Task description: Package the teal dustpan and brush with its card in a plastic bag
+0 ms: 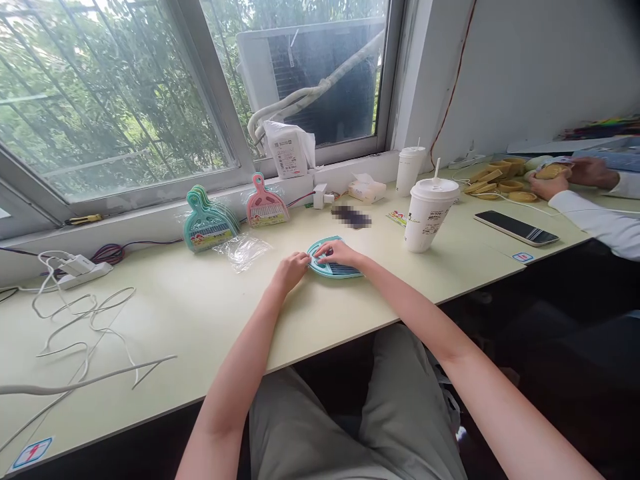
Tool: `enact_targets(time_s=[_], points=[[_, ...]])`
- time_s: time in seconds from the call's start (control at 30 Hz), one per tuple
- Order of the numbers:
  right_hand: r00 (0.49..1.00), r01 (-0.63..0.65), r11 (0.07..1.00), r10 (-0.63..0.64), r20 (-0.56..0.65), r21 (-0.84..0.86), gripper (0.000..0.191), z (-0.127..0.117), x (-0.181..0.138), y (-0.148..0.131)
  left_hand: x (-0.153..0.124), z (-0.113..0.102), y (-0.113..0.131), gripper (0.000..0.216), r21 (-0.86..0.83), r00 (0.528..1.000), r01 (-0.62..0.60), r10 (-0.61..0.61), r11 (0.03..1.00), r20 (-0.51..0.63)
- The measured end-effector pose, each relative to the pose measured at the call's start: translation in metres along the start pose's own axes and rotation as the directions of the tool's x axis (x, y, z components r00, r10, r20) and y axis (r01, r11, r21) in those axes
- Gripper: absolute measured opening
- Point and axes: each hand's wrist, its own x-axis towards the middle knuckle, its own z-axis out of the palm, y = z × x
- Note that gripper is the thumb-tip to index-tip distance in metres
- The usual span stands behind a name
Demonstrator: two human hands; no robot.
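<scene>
A teal mini dustpan [327,241] with a dark-bristled brush [345,270] in it lies flat on the table in front of me. My left hand [294,269] is closed on its left end, fingers bent around the rim. My right hand [341,254] reaches over the top, its curled fingers on the brush's handle area; the fingertips are partly hidden. Left of my hands lies a crumpled clear plastic bag [244,252]. Behind it several teal dustpan sets [207,223] lean in a stack with printed cards, beside a pink dustpan set [265,203].
Two white lidded cups [431,217] with straws stand to the right, near a phone [516,227] and a printed card [397,217]. Loose white cables [85,320] spread across the left. Another person's hands [555,180] hold a yellowish item by several yellow pieces [500,177]. The table's front edge [340,339] is close.
</scene>
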Motion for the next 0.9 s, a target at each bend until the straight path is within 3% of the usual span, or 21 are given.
enact_targets(time_s=[0.17, 0.27, 0.37, 0.43, 0.47, 0.53, 0.57, 0.6, 0.67, 0.73, 0.77, 0.83, 0.9], points=[[0.998, -0.059, 0.99, 0.061, 0.011, -0.127, 0.02, 0.0, 0.003, -0.001, 0.003, 0.006, 0.001, 0.032, 0.043, 0.995, 0.011, -0.015, 0.999, 0.094], [0.998, -0.059, 0.983, 0.062, 0.013, -0.172, 0.023, 0.002, 0.001, -0.004, 0.002, 0.007, 0.002, 0.034, 0.054, 0.998, -0.011, 0.007, 0.998, 0.068], [0.999, -0.036, 0.972, 0.029, -0.034, -0.231, 0.026, 0.005, -0.005, -0.012, 0.0, 0.002, 0.006, 0.037, -0.023, 0.997, -0.053, 0.051, 0.998, -0.064], [0.994, -0.043, 0.957, 0.013, -0.105, -0.287, 0.029, 0.005, -0.008, -0.022, -0.001, -0.005, 0.011, 0.039, -0.109, 0.973, -0.03, 0.005, 0.994, -0.23], [0.989, -0.055, 0.952, 0.01, -0.149, -0.302, 0.03, 0.005, -0.009, -0.027, -0.001, -0.008, 0.015, 0.042, -0.167, 0.942, 0.016, -0.071, 0.986, -0.327], [0.967, -0.09, 0.953, 0.014, -0.256, -0.289, 0.03, 0.005, -0.007, -0.038, 0.001, -0.015, 0.023, 0.049, -0.354, 0.829, 0.134, -0.3, 0.926, -0.471], [0.947, -0.113, 0.959, 0.024, -0.322, -0.261, 0.03, 0.005, -0.005, -0.043, 0.003, -0.017, 0.028, 0.052, -0.48, 0.778, 0.173, -0.418, 0.86, -0.469], [0.923, -0.137, 0.966, 0.044, -0.383, -0.221, 0.031, 0.005, -0.002, -0.047, 0.005, -0.018, 0.031, 0.053, -0.606, 0.763, 0.187, -0.502, 0.774, -0.406], [0.898, -0.166, 0.981, 0.109, -0.427, -0.098, 0.03, 0.004, 0.007, -0.052, 0.01, -0.018, 0.036, 0.055, -0.793, 0.844, 0.169, -0.501, 0.585, -0.19], [0.926, -0.159, 0.986, 0.168, -0.338, 0.054, 0.027, 0.001, 0.016, -0.051, 0.015, -0.015, 0.035, 0.062, -0.884, 0.924, 0.144, -0.379, 0.446, -0.041], [0.944, -0.151, 0.981, 0.18, -0.275, 0.124, 0.025, -0.002, 0.019, -0.048, 0.016, -0.014, 0.031, 0.067, -0.905, 0.937, 0.132, -0.35, 0.404, -0.02], [0.948, -0.145, 0.97, 0.193, -0.253, 0.196, 0.021, -0.013, 0.024, -0.036, 0.016, -0.014, 0.02, 0.074, -0.929, 0.916, 0.136, -0.401, 0.343, -0.014], [0.872, -0.204, 0.97, 0.241, -0.426, 0.132, 0.023, -0.027, 0.022, -0.018, 0.013, -0.016, 0.004, 0.075, -0.94, 0.866, 0.186, -0.5, 0.287, 0.019]])
